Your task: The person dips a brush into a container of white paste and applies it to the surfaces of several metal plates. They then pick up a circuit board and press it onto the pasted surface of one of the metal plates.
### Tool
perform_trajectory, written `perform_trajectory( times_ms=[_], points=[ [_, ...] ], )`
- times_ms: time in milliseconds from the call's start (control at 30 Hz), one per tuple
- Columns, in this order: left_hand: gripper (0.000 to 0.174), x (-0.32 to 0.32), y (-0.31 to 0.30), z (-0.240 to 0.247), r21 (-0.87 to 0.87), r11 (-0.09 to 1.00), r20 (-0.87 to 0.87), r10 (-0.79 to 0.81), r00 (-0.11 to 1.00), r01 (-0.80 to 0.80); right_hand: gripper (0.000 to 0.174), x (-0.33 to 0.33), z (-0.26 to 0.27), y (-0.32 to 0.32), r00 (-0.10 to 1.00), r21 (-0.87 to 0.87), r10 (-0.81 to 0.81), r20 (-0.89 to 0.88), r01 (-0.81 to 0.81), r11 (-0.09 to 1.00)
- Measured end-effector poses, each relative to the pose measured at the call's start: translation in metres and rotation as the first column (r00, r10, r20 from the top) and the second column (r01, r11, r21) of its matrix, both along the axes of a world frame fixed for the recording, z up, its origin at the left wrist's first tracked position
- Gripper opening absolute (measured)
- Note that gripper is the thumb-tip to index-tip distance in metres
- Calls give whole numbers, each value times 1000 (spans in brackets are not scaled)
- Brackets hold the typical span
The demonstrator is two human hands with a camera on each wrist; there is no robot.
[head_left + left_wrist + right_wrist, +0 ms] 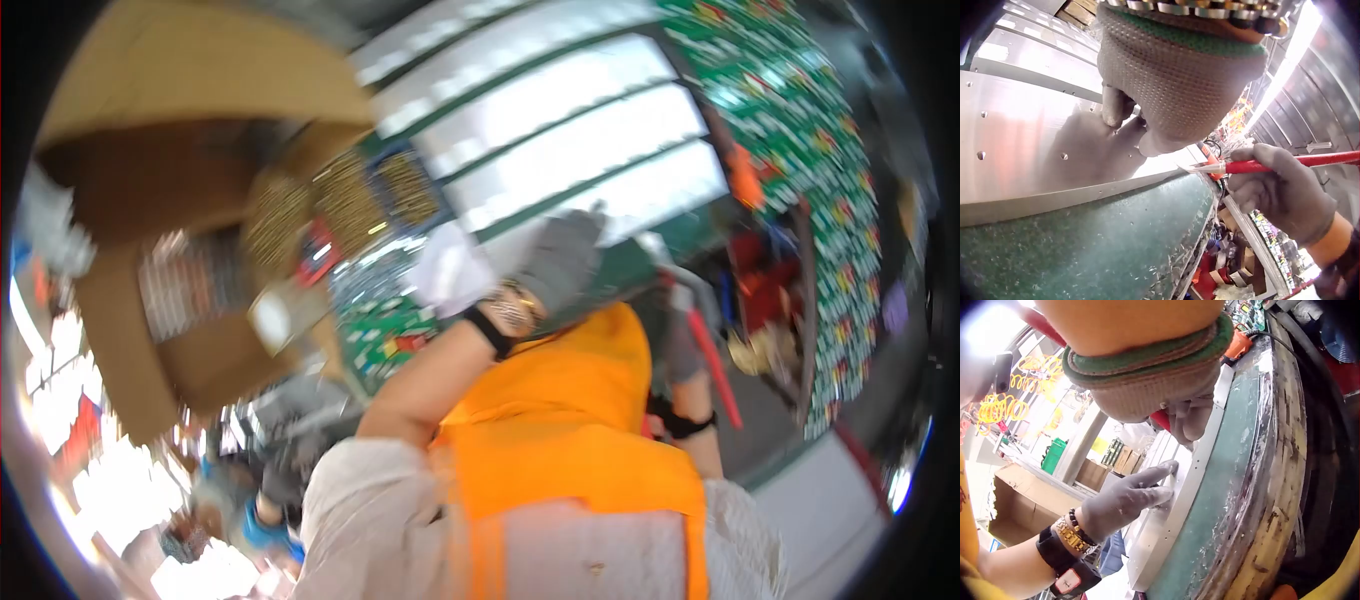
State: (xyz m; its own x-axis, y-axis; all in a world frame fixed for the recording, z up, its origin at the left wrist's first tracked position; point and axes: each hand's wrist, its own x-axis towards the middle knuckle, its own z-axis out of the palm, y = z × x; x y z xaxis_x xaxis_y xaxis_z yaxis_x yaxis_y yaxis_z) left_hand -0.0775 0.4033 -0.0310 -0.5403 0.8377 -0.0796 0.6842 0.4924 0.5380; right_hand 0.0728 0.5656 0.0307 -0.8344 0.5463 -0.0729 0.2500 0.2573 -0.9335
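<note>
A long silvery metal panel [1022,137] with small holes and a folded edge lies on the green bench top [1085,256]. My gloved left hand [560,265] rests on it; in the right wrist view, straight fingers [1141,499] touch the metal. Gloved as well, my right hand [1282,194] grips a tool with a long red handle [1247,167]. Its narrow pale tip [1204,168] is right at the panel's end corner in the left wrist view. From the right wrist, the hand itself hides most of that tool.
More metal panels [560,95] lie in rows beyond. Containers of brass-coloured screws [350,205] and a big open cardboard box [200,70] stand at left. An orange tool [742,178] sits beside the panels, near a green patterned surface [790,110]. The bench has a worn wooden edge [1286,444].
</note>
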Motion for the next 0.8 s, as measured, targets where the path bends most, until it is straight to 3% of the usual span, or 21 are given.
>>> perform_trajectory(
  times_ms=[67,167,233,267,333,433,500,633,700,767,800],
  points=[
    [50,20,-33,22,36,999,-163,39,986,-33,33,-1,29,-6,996,-148,-41,81,53,988],
    [48,53,-110,55,0,964,-130,265,955,-267,34,23,5,15,996,-226,-27,84,46,973],
    [47,82,-168,61,-42,902,-208,413,887,-430,34,18,17,13,990,-185,91,103,-71,980],
    [47,102,-196,62,-64,852,-253,490,834,-520,34,13,24,10,985,-117,150,87,-140,983],
    [49,144,-236,63,-88,641,-232,731,641,-763,33,1,36,8,958,-110,285,39,-280,954],
    [53,191,-282,29,-24,381,-353,861,365,-924,31,-19,42,7,922,-92,385,-37,-387,918],
    [52,200,-289,22,-157,377,-407,818,408,-913,30,-25,50,3,909,-100,416,-25,-417,904],
    [49,170,-248,64,-95,368,-328,866,378,-925,29,-43,64,-13,880,27,474,44,-475,880],
    [45,156,-221,77,42,527,-308,815,490,-849,27,-32,43,5,897,-23,442,26,-441,897],
    [42,146,-197,63,50,640,-254,751,610,-767,23,-37,63,-11,855,204,519,-19,-504,839],
    [43,145,-186,48,6,719,-218,679,701,-695,21,-30,60,-6,875,92,484,8,-483,871]
  ],
)
